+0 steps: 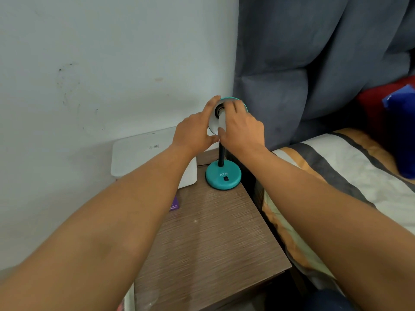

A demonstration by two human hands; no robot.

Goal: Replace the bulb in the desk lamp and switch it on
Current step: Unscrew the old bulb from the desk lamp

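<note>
Left hand (193,131) holding the lamp shade (211,125) rim between fingers and thumb, right hand (242,129) beside it curled round the white bulb (221,121) at the socket, teal base (223,176) below both hands on the surface (213,232)

The left hand (193,133) holds the round teal lamp shade (234,99) by its rim, and the right hand (241,129) grips the white bulb (221,121) inside it. The lamp's teal base (223,176) stands on the brown wood-grain bench (213,234).

Soft, even light; motion blur, edges warped.
</note>
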